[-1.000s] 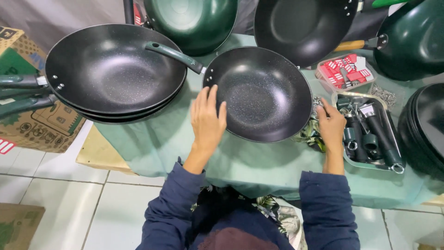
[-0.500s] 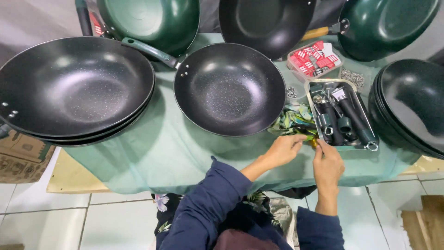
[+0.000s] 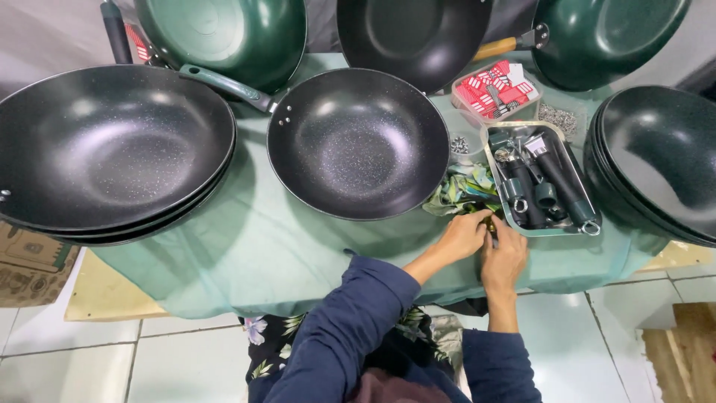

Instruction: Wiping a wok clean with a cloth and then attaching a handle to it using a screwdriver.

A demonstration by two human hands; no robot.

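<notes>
Centre pan (image 3: 358, 142): glossy black speckled nonstick coating. Matt green cloth (image 3: 246, 246) is spread beneath. Right of pan, shiny metal tray (image 3: 538, 230) w/ black plastic handles (image 3: 559, 183); crumpled cloth scraps (image 3: 462, 195) seen btw.

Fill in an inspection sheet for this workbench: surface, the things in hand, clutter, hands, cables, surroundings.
Surface: table under a pale green cloth.
Things in hand: crumpled green and yellow wrappers beside a metal tray of dark handles; whatever the fingers pinch is too small to tell.
Clutter: black speckled handled pan at centre, stack of black woks, stack of black pans, clear box of red packets, three pans along the far edge.
Hands: left hand and right hand touching together at the tray's near corner.
Cables: nothing seen.
Surroundings: white tiled floor, cardboard box.
</notes>
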